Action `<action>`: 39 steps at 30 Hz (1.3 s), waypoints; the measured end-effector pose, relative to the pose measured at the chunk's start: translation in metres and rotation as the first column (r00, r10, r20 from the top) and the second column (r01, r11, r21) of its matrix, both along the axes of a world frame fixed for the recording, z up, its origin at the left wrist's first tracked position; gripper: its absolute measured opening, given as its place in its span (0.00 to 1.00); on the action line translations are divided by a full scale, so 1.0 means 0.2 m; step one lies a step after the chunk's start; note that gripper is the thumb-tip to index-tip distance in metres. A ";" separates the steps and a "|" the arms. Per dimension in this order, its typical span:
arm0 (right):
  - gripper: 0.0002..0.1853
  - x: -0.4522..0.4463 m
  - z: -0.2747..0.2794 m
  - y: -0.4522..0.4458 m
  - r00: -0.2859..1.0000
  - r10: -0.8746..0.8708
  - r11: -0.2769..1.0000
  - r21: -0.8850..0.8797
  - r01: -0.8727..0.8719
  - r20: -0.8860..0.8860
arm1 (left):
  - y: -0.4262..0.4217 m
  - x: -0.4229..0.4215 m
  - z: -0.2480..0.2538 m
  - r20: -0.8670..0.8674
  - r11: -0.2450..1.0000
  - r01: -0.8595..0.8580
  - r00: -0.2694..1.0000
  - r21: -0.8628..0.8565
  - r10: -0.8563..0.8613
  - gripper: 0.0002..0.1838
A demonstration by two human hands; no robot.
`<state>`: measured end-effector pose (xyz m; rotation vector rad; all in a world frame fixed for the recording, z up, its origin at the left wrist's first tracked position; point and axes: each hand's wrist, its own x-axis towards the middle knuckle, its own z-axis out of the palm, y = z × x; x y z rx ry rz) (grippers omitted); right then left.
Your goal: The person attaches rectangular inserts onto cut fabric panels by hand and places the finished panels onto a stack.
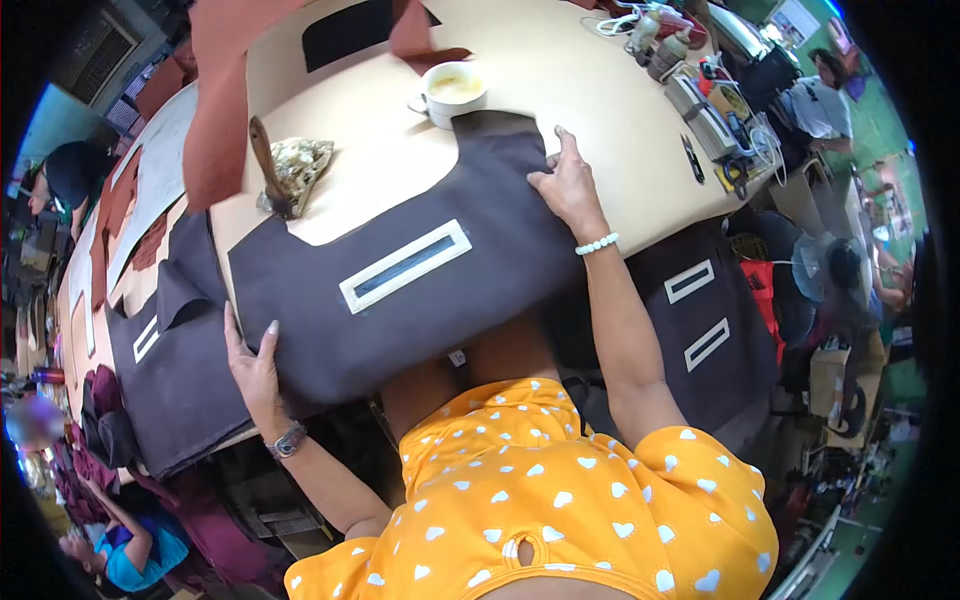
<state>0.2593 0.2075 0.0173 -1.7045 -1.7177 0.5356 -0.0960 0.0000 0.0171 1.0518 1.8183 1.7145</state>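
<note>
Both hands are standing well apart, each clamping one side of a dark brown cut fabric panel (420,318). It is spanning the near edge of the cream worktable (640,150), with a white-bordered rectangular slot (405,268) showing at its middle.

Taking that slot as the clock's centre, the left hand (256,375) is gripping the panel's edge at eight o'clock, its thumb pressing on top. The right hand (570,188) is holding the edge at two o'clock, its thumb on the fabric and its index finger pointing outward; the remaining fingers are partly hiding.

Farther out, a white cup (453,100) is standing at twelve o'clock, just beyond the panel. A brown-handled tool (264,158) is resting at ten o'clock against a pale, lumpy object. Black thread snips (692,158) are lying at two o'clock, and another dark panel with two slots (725,305) is draping over the edge at three.
</note>
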 end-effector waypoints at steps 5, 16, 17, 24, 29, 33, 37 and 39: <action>0.41 0.02 0.06 -0.03 0.984 -0.019 1.000 -0.021 0.015 -0.175 | 0.07 -0.08 0.08 0.216 0.977 0.197 0.960 -0.076 -0.177 0.27; 0.43 1.03 0.08 -0.74 0.947 -0.140 0.974 0.133 0.185 -0.287 | 0.03 0.26 0.26 0.211 0.878 0.478 0.859 -0.009 -0.466 0.23; 0.43 1.22 -0.03 -0.85 0.866 -0.129 0.975 0.096 0.199 -0.483 | 0.05 0.38 0.26 0.229 0.834 0.552 0.811 0.004 -0.538 0.22; 0.44 2.12 -0.03 -1.96 0.731 -0.668 0.723 -0.352 0.594 -0.138 | 0.02 1.41 0.14 0.444 -0.053 0.982 0.032 -0.179 -0.896 0.28; 0.41 2.54 0.13 -2.28 0.539 -0.773 0.484 -0.237 0.842 0.334 | -0.27 1.87 -0.11 0.311 -0.409 0.906 -0.360 -0.108 -0.880 0.26; 0.35 2.69 0.06 -2.04 0.393 -0.690 0.523 0.043 0.851 0.608 | -0.40 1.98 -0.27 0.118 -0.277 0.956 -0.265 -0.098 -0.957 0.27; 0.36 2.70 -0.22 -1.65 0.341 -0.705 0.563 0.199 0.802 0.621 | -0.38 2.04 -0.38 0.072 -0.154 0.942 -0.139 -0.298 -0.988 0.36; 0.34 2.68 -0.36 -1.50 0.355 -0.663 0.615 0.210 0.760 0.659 | -0.37 2.05 -0.47 0.012 -0.160 0.915 -0.167 -0.371 -0.986 0.41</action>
